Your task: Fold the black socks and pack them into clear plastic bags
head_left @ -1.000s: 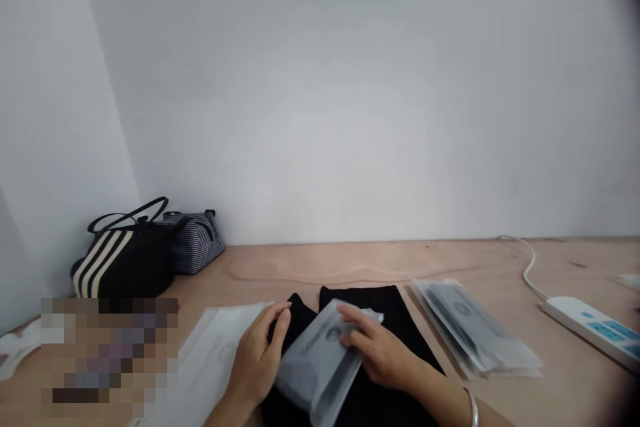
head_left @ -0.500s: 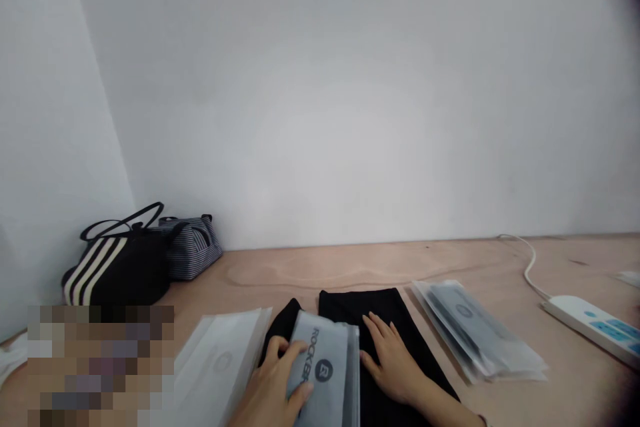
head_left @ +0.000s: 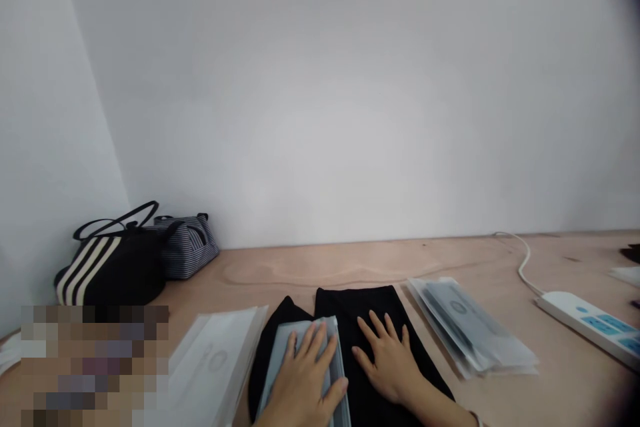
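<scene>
My left hand (head_left: 310, 373) lies flat, fingers spread, on a frosted zip bag (head_left: 280, 347) that seems to have dark contents. That bag rests on the left part of a black cloth (head_left: 360, 303) spread on the table. On the cloth's right part, my right hand (head_left: 390, 357) presses down with its fingers apart. To the left lies a stack of pale frosted bags (head_left: 215, 360) with a faint round logo. Over on the right, several filled frosted bags (head_left: 465, 327) are piled at a slant. The near end of the cloth is out of view.
A white power strip (head_left: 595, 327) with a cable (head_left: 525, 263) lies at the right. Toward the back left stand a black bag with white stripes (head_left: 120, 273) and a striped pouch (head_left: 193, 250). The wall (head_left: 350, 113) borders the wooden table (head_left: 300, 263). The lower left is pixelated.
My left hand has let go of the zip bag's edge and now lies flat over it. The bag has shifted left and down onto the cloth. My right hand's fingers have spread.
</scene>
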A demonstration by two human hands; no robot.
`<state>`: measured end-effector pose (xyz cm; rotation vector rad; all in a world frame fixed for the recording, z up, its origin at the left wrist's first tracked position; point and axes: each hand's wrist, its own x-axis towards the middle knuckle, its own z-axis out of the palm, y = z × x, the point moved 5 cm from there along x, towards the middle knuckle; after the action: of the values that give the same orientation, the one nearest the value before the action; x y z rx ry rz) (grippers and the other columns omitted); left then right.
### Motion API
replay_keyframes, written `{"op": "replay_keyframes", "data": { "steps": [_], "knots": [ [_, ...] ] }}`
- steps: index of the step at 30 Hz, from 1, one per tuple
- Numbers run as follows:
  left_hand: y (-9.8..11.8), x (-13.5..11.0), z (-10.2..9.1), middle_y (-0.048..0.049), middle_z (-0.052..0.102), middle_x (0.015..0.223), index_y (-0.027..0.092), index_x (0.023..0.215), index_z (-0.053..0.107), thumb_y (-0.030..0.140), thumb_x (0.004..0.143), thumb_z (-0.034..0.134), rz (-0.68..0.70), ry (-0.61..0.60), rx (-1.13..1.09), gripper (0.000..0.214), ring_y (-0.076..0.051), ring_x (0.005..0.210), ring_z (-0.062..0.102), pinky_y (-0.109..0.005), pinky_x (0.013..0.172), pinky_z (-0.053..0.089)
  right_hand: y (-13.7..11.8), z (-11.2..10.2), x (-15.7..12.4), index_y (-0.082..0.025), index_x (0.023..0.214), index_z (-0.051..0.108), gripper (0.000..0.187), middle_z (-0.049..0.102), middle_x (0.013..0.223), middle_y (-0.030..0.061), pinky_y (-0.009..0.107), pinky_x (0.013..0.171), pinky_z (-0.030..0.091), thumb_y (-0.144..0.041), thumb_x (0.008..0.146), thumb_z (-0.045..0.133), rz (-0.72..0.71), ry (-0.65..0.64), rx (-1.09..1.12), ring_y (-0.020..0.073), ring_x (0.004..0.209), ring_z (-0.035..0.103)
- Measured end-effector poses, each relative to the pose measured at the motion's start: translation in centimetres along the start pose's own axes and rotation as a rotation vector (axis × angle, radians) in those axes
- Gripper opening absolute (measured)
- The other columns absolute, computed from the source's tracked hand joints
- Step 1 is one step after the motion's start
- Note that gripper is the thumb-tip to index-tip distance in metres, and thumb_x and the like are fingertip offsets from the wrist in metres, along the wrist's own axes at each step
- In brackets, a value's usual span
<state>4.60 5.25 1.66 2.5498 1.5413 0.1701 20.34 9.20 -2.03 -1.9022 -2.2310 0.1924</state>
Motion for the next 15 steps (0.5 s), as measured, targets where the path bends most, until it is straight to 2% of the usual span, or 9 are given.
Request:
{"op": "replay_keyframes", "data": {
  "steps": [4,7,9,11,13,15],
  "knots": [
    [-0.8,-0.4,0.5,-0.0054,0.014,0.143,0.027,0.136,0.020,0.060,0.083,0.029,-0.079,0.099,0.011,0.064,-0.031,0.131,0.007,-0.059,0.101,0.004,0.1,-0.5,-0.1,-0.024,0.131,0.038,0.056,0.031,0.139,0.0099,0.061,0.096,0.013,-0.049,0.081,0.039,-0.022,0.073,0.028,0.0373,0.126,0.020],
    [-0.8,-0.5,0.4,-0.0066,0.015,0.143,0.023,0.136,0.019,0.061,0.082,0.029,-0.072,0.106,0.000,0.067,-0.031,0.130,0.008,-0.058,0.101,0.005,-0.6,-2.0,0.2,-0.019,0.116,0.052,0.040,0.047,0.124,0.0139,0.052,0.095,0.025,-0.036,0.081,0.044,-0.065,0.145,0.162,0.0323,0.117,0.038],
    [-0.7,-0.5,0.3,-0.0072,0.016,0.143,0.021,0.136,0.021,0.061,0.082,0.029,-0.071,0.109,-0.007,0.068,-0.032,0.130,0.009,-0.059,0.101,0.006,-1.2,-2.5,1.0,-0.018,0.099,0.058,0.026,0.057,0.107,0.0117,0.041,0.090,0.034,-0.029,0.081,0.044,-0.050,0.079,0.376,0.0259,0.103,0.050],
    [-0.5,-0.5,0.2,-0.0069,0.017,0.143,0.021,0.135,0.023,0.060,0.083,0.027,-0.072,0.108,-0.009,0.065,-0.031,0.130,0.010,-0.059,0.101,0.007,-2.0,-2.1,2.3,-0.017,0.084,0.059,0.019,0.063,0.086,0.0083,0.033,0.076,0.043,-0.028,0.082,0.043,0.008,-0.057,0.569,0.0198,0.082,0.059],
    [-0.5,-0.5,0.1,-0.0060,0.018,0.143,0.022,0.135,0.024,0.055,0.086,0.026,-0.081,0.098,-0.005,0.059,-0.031,0.130,0.010,-0.059,0.101,0.007,-3.0,-1.3,3.8,-0.016,0.077,0.056,0.022,0.063,0.069,0.0049,0.026,0.055,0.045,-0.030,0.084,0.040,0.062,-0.183,0.666,0.0141,0.055,0.058],
    [-0.5,-0.6,0.1,-0.0045,0.017,0.143,0.023,0.135,0.023,0.046,0.088,0.026,-0.090,0.090,-0.002,0.053,-0.029,0.131,0.010,-0.059,0.101,0.007,-3.8,-0.3,5.2,-0.015,0.075,0.053,0.026,0.060,0.058,0.0018,0.021,0.038,0.037,-0.031,0.086,0.036,0.105,-0.259,0.716,0.0093,0.035,0.048]
  ]
}}
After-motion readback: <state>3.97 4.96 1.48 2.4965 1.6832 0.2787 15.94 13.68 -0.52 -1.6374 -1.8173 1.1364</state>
